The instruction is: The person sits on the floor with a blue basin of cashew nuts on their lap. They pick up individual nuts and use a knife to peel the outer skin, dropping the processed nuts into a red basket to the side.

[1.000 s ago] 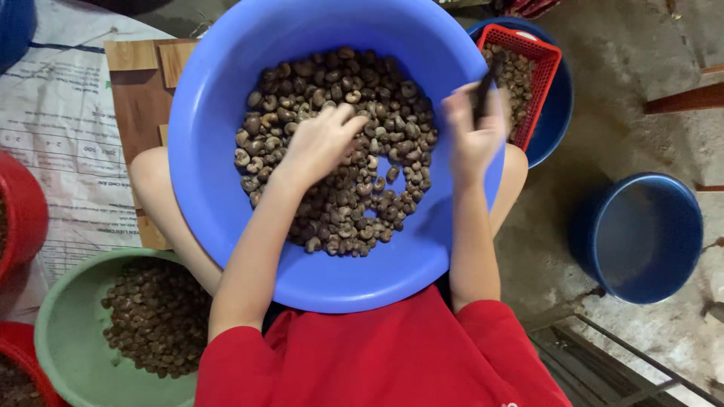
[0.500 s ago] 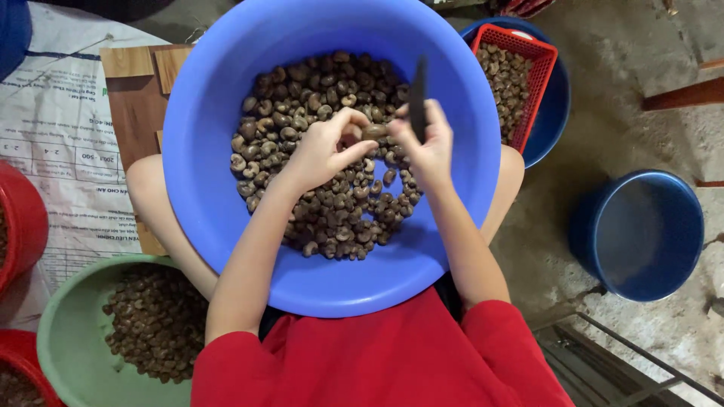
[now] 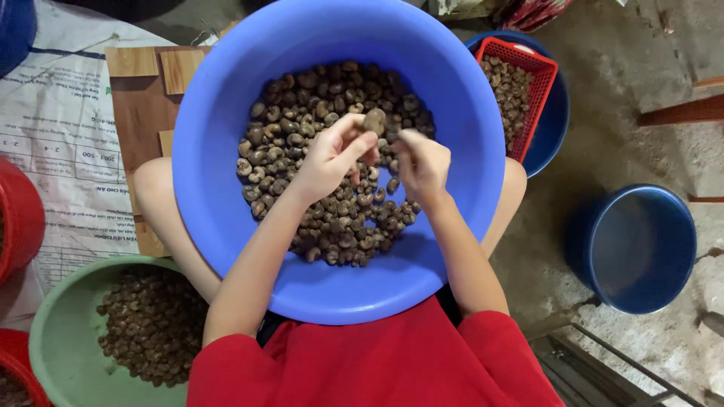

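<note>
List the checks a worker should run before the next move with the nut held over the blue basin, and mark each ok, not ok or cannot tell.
1. Nut held by left hand fingertips: ok.
2. Right hand close to the nut: ok.
3. Tool in right hand: cannot tell, fingers hide it.
4. Blue basin steady on the lap: ok, it sits between both knees.
5. Red basket within reach on the right: ok.
6. Green basin has room: ok, partly filled.

Centre: big basin of nuts on the lap.
Left: bowl holding nuts.
Right: basket in a tub; bucket nearer.
</note>
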